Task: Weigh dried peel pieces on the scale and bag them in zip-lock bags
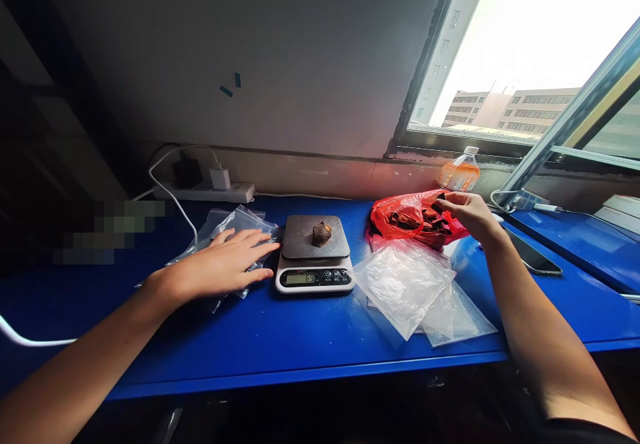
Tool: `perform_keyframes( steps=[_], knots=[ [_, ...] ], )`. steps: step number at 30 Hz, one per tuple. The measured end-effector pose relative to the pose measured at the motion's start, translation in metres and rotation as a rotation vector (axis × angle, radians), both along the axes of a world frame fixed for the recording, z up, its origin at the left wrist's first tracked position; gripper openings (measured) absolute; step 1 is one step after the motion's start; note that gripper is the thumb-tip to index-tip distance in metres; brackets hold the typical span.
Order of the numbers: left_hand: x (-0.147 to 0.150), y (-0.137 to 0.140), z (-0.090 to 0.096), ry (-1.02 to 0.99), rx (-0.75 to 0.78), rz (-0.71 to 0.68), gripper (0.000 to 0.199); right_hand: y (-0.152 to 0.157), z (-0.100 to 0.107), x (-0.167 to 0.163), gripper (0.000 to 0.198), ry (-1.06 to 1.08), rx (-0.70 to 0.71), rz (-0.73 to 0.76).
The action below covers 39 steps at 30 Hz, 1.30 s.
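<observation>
My left hand lies flat with fingers spread over a pile of clear zip bags, its fingertips close to the left side of the scale. A kitchen scale with a white body stands in the middle, its display showing what looks like 6.9. On its grey plate rests a brown, rough dried chunk with a few crumbs nearby. My right hand is over the red plastic bag, its fingertips pinching a dark dried piece. More dark reddish-brown dried pieces fill the open bag.
Flat clear bags lie right of the scale on the blue table. A phone lies beyond my right wrist. An orange drink bottle stands by the window. At the back left, a power strip holds a charger and white cable.
</observation>
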State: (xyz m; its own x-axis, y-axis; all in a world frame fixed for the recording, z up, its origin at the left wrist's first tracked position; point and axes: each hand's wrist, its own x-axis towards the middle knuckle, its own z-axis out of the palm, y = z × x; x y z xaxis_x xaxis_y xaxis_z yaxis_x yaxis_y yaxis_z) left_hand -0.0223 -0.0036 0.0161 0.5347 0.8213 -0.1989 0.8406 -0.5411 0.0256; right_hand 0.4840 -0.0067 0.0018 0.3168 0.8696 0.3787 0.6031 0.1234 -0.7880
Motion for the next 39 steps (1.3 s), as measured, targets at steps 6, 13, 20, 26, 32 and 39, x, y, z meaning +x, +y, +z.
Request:
perform_keyframes(
  steps=[6, 13, 20, 26, 32, 39],
  knots=[
    [0.001, -0.001, 0.005, -0.014, -0.008, 0.010, 0.067, -0.007, 0.007, -0.021, 0.026, 0.213, 0.031, 0.063],
    [0.000, 0.000, 0.002, -0.007, -0.004, -0.007, 0.068, -0.014, 0.022, -0.059, 0.022, 0.180, 0.196, 0.104],
    [-0.002, -0.002, 0.000, 0.003, -0.021, -0.022, 0.067, -0.027, 0.041, -0.145, 0.016, -0.148, 0.174, 0.355],
    [-0.001, -0.004, 0.001, -0.025, -0.016, -0.036, 0.066, -0.008, 0.020, -0.193, 0.017, -0.417, 0.052, 0.386],
    [-0.003, -0.005, -0.001, -0.046, 0.008, -0.043, 0.063, 0.009, 0.002, -0.206, 0.016, -0.707, 0.089, 0.360],
    [-0.002, -0.005, -0.001, -0.037, 0.007, -0.041, 0.064, 0.005, -0.003, -0.219, 0.015, -0.839, 0.037, 0.317]
  ],
)
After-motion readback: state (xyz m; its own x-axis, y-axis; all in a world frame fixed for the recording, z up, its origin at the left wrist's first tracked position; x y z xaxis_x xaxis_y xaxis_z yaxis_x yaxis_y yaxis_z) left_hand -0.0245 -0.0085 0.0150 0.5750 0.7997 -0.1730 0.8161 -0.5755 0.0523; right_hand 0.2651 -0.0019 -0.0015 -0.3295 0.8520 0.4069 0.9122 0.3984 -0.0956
